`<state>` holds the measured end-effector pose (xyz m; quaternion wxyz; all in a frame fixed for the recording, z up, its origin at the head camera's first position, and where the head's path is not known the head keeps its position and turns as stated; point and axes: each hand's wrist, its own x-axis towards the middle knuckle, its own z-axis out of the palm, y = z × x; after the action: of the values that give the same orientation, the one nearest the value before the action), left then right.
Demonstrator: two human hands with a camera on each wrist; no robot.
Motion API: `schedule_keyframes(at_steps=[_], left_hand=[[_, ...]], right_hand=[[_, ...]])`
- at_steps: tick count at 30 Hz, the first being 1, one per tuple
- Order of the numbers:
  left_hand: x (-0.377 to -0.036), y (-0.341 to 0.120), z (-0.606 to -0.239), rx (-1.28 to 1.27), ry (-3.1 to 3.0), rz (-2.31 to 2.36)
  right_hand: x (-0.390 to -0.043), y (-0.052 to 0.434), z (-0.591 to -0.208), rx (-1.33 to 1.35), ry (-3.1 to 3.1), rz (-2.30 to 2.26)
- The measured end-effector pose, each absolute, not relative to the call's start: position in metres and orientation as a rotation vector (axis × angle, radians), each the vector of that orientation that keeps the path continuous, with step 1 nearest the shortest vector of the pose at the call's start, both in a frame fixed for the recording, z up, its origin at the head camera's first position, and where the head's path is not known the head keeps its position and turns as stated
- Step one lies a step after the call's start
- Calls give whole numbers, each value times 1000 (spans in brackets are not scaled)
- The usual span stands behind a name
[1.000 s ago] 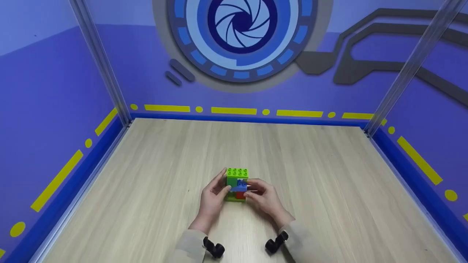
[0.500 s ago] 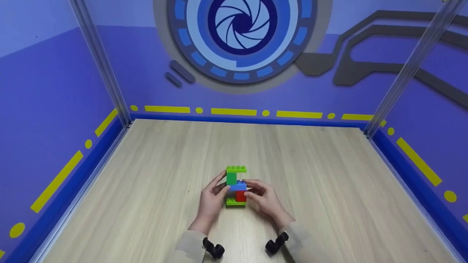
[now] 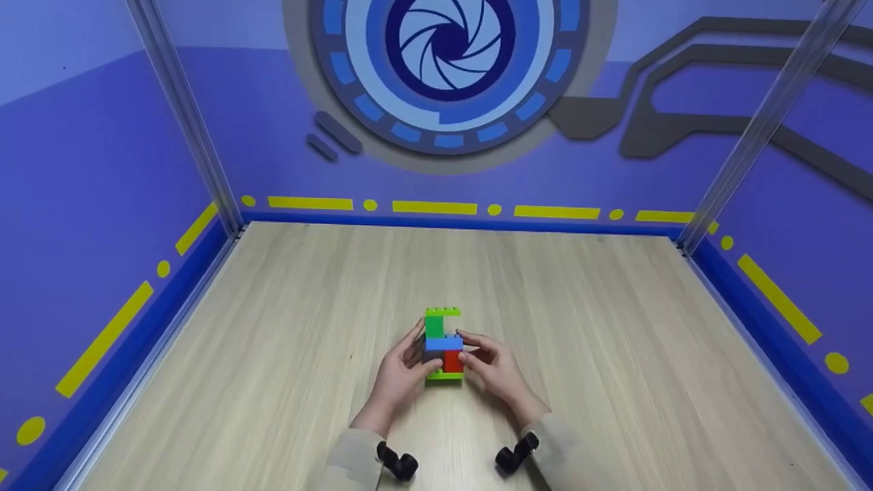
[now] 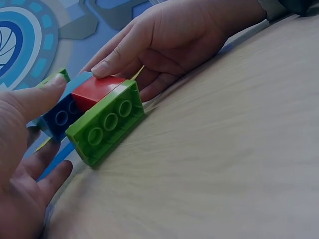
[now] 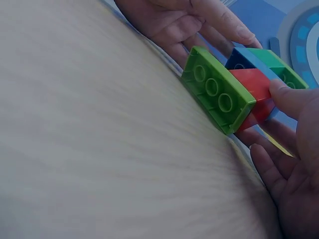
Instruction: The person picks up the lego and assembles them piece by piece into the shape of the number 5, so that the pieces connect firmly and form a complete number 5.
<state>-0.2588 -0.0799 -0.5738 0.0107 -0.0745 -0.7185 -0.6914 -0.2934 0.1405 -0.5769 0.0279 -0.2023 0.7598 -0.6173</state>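
Note:
Between my two hands is a stack of toy building bricks. In the head view, a lime plate (image 3: 443, 311) tops a green brick (image 3: 434, 327) on the left side. Below it comes a blue brick (image 3: 443, 344), then a red brick (image 3: 453, 361) at the right, and a second lime plate (image 4: 107, 122) forms the base, its hollow underside showing in both wrist views. My left hand (image 3: 399, 372) holds the stack's left side, thumb in front. My right hand (image 3: 498, 368) pinches the right side, its thumb on the red brick (image 5: 251, 83). Some fingers are hidden behind the bricks.
The stack is held over a pale wooden tabletop (image 3: 545, 293). Blue printed walls (image 3: 436, 184) with yellow dashes enclose the back and sides. Metal posts (image 3: 757, 136) stand at the rear corners. Black mounts (image 3: 397, 462) sit on the cuffs.
The stack has tilted so its front faces the head camera and the top studs are less visible. My left thumb has slid from the blue brick down beside the red one.

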Motion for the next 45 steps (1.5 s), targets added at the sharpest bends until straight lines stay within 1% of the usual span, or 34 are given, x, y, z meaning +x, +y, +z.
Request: schedule_keyframes(at_steps=[5,13,24,36,45], left_hand=[[-262,-84,-575,-314,-2324,-2124],[-264,-85,-576,-278,-2459,-2072],[-261,-83,-571,-253,-2531,-1959],[-258,-82,-572,-324,-2529,-1858],[-260,-81,-573,-310,-2545,-1818]], right_hand=[[-294,141,-577,-610,2395,-1856],[-295,141,-577,-597,2527,-1732],[-298,139,-576,-587,2551,-1692],[-296,139,-577,-570,2622,-1677],[-297,140,-577,-571,2618,-1668]])
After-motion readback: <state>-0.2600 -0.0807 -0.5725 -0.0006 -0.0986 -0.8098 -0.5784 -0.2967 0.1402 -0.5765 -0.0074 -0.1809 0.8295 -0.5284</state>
